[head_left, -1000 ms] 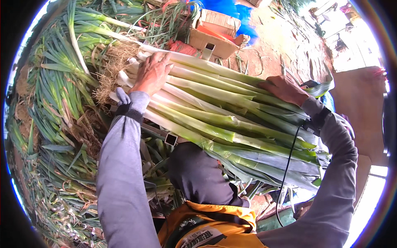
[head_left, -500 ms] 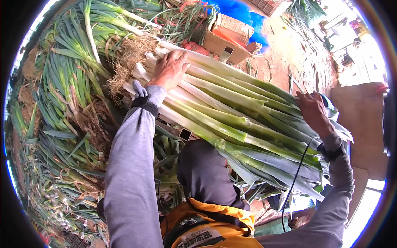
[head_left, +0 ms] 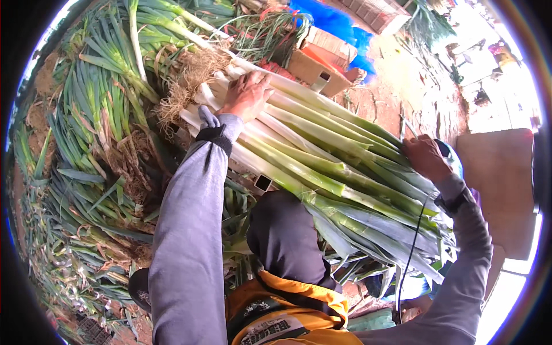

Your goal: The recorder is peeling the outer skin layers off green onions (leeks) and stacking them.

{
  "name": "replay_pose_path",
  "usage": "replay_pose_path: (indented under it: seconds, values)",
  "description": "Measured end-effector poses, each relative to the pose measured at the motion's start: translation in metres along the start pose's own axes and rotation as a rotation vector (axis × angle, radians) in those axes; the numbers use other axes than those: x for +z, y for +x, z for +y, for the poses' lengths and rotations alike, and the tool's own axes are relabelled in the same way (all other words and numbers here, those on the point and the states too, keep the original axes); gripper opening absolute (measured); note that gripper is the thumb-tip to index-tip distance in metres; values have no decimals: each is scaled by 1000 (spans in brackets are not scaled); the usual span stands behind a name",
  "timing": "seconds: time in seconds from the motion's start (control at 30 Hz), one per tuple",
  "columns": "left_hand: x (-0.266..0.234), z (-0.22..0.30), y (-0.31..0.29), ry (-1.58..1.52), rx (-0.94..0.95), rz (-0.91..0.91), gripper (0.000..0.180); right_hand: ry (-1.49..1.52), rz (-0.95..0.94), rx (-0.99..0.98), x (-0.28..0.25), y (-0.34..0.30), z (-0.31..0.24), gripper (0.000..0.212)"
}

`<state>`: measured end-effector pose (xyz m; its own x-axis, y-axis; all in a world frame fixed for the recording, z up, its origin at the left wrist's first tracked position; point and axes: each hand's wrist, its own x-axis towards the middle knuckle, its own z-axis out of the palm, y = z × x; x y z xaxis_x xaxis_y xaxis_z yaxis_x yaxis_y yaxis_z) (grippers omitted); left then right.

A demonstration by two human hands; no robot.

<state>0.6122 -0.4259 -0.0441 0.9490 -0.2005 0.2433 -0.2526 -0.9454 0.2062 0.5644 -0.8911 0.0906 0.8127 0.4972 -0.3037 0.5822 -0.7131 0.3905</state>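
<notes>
A layer of long leeks (head_left: 322, 146) lies side by side before me, white root ends at the left and green leaves at the right. My left hand (head_left: 247, 96) rests on the white stalks beside the roots (head_left: 192, 77), fingers spread and flat. At the leafy end my right hand (head_left: 426, 158) curls over the far edge of the leaves, with its fingertips partly hidden. Both wrists wear dark bands over grey sleeves. Under the leeks, part of a metal frame (head_left: 263, 183) with a square tube end shows near my knee.
A large heap of untrimmed leeks (head_left: 86, 132) fills the left side. Beyond the bunch stand a cardboard box (head_left: 319, 66) and blue sheeting (head_left: 362, 43). A brown board (head_left: 497, 190) stands at the right. A thin black cable (head_left: 409, 259) hangs by my right forearm.
My right hand has shifted slightly left along the leaf ends. Leaves that stuck out to its right no longer show there. My left hand stays on the white stalks.
</notes>
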Motion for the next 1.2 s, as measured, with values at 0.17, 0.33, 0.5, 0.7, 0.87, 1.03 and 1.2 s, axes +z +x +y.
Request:
replay_pose_path:
  seconds: [0.17, 0.33, 0.5, 0.7, 0.87, 1.03, 1.2]
  values:
    - [-19, -1, -7, -227, 11, 52, 50, 78, -27, -4, -45, -10, 9, 31]
    - [-79, -16, -61, -509, -26, 254, 51, 383, 193, -27, -130, -18, -32, 38]
    - [-156, -13, -177, -1206, -331, 246, 47, 561, 198, -397, -209, 12, -116, 38]
    - [-225, -32, -340, -1488, -826, 537, 47, 530, 31, -750, -279, 41, -269, 40]
    - [-263, -84, -495, -1404, -1067, 1308, 23, 388, 164, -1208, -289, 107, -421, 46]
    - [-298, -76, -556, -1378, -1002, 1482, 24, 614, -23, -1180, -265, 152, -601, 41]
    - [-311, -47, -596, -1367, -978, 1503, 34, 774, -128, -1084, -218, 108, -748, 48]
